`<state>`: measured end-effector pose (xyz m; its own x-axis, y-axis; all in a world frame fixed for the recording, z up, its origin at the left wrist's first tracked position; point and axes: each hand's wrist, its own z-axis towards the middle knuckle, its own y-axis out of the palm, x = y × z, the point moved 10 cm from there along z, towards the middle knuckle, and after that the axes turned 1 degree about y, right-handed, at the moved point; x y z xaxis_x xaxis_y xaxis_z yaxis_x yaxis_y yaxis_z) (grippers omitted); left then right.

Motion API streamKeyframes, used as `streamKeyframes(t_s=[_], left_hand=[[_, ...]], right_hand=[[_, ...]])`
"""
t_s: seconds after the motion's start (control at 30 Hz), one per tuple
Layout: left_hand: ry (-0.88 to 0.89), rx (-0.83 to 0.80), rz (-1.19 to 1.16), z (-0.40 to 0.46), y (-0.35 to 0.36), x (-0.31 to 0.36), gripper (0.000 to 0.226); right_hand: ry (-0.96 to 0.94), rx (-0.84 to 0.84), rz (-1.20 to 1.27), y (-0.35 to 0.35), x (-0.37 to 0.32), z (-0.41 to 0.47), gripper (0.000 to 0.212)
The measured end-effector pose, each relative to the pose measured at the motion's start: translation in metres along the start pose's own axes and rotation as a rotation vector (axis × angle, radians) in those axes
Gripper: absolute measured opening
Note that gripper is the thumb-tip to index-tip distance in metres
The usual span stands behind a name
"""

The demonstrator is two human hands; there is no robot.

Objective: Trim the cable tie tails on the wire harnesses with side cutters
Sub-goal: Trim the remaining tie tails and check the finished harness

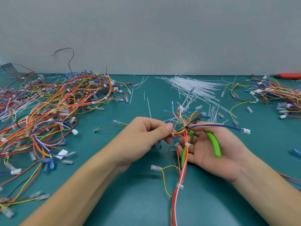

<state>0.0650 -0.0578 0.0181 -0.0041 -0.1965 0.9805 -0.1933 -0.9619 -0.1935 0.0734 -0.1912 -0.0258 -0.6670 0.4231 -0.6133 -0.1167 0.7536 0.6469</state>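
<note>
A wire harness (179, 181) of red, white, yellow and blue wires hangs between my hands over the green mat. My left hand (146, 134) pinches the bundle near a white cable tie (173, 134). My right hand (210, 150) lies palm up and holds the green-handled side cutters (215, 144), handles spread across the palm. The cutter jaws sit near the knot of wires at the harness's upper end and are mostly hidden. Two more white ties (187, 144) (180, 186) ring the bundle lower down.
A large heap of harnesses (48, 108) covers the left of the mat. A smaller heap (273, 95) lies at the far right. Loose white cable ties (195, 87) and cut tails are spread at the back centre. A red object (290, 76) sits by the wall.
</note>
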Motion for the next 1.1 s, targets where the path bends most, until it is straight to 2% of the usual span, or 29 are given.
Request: streamKeyframes(t_s=[0.13,0.23,0.43,0.6,0.77,1.1], left_hand=[[-0.056,-0.037,-0.043,0.000,0.004,-0.005,0.024],[-0.051,-0.050,-0.056,-0.001,0.003,-0.007,0.009],[-0.006,-0.071,-0.099,-0.004,0.006,-0.002,0.012],[0.086,0.045,0.069,-0.004,-0.003,0.008,0.014],[0.218,0.175,0.273,-0.008,-0.008,0.024,0.011],[0.427,0.284,0.362,-0.024,-0.002,0.051,0.020]], right_hand=[[-0.001,0.020,0.013,-0.004,0.000,0.001,0.010],[-0.005,0.027,0.011,-0.004,-0.001,0.001,0.006],[-0.005,0.017,0.003,-0.006,-0.001,0.000,0.013],[-0.025,0.014,-0.003,-0.004,-0.003,0.000,0.004],[-0.070,0.022,-0.042,-0.004,-0.009,-0.001,0.009],[0.004,0.020,-0.020,-0.002,0.001,-0.001,0.010]])
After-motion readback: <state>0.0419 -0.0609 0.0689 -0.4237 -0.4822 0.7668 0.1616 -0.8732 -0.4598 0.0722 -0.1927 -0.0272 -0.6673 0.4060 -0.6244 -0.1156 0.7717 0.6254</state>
